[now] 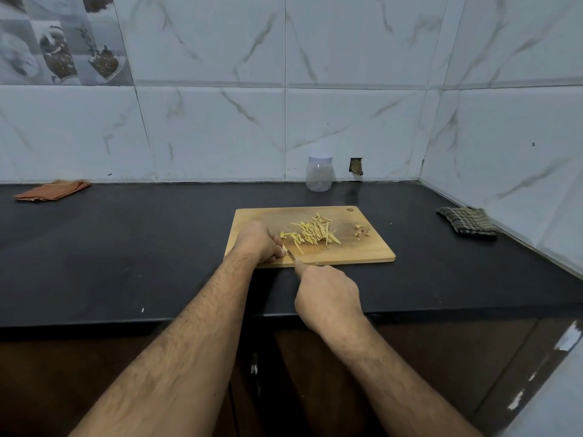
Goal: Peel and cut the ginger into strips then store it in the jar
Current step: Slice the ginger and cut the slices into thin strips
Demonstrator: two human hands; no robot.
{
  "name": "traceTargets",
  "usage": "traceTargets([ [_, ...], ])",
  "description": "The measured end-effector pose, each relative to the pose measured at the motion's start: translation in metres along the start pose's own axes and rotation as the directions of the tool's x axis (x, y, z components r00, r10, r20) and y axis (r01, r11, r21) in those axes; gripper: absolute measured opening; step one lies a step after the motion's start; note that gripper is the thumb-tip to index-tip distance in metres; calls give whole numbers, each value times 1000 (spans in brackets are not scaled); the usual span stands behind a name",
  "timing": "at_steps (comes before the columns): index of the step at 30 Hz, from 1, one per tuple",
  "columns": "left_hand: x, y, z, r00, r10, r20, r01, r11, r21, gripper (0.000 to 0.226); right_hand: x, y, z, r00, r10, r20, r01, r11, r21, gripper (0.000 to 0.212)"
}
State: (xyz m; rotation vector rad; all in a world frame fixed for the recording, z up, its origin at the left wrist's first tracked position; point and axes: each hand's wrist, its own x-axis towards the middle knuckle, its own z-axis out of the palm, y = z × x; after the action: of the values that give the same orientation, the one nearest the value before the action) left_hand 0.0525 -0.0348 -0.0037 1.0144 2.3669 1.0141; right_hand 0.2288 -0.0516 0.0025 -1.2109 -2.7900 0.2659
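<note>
A wooden cutting board lies on the black counter. A pile of yellow ginger strips sits at its middle. A small heap of brown peel lies to the right. My left hand rests on the board's left part and pinches a small ginger piece under curled fingertips. My right hand grips a knife; only a short bit of the blade shows, right beside the left fingertips. A clear plastic jar with a white lid stands closed at the back wall.
An orange folded cloth lies at the far left of the counter. A dark checked cloth lies at the right near the tiled corner wall. The counter's front edge runs just under my right wrist.
</note>
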Motion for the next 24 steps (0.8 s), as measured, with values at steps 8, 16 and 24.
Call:
traceTargets([
  [8, 1, 1, -1, 999, -39, 14, 39, 999, -17, 13, 11, -1, -5, 1000, -8, -16, 8, 1000, 2, 65],
  [16, 4, 0, 10, 989, -24, -145, 38, 995, 92, 24, 5, 5, -4, 1000, -7, -24, 8, 1000, 22, 63],
  [24, 8, -3, 10, 990, -64, -126, 69, 997, 33, 34, 14, -1, -2, 998, 10, -57, -5, 996, 93, 58],
])
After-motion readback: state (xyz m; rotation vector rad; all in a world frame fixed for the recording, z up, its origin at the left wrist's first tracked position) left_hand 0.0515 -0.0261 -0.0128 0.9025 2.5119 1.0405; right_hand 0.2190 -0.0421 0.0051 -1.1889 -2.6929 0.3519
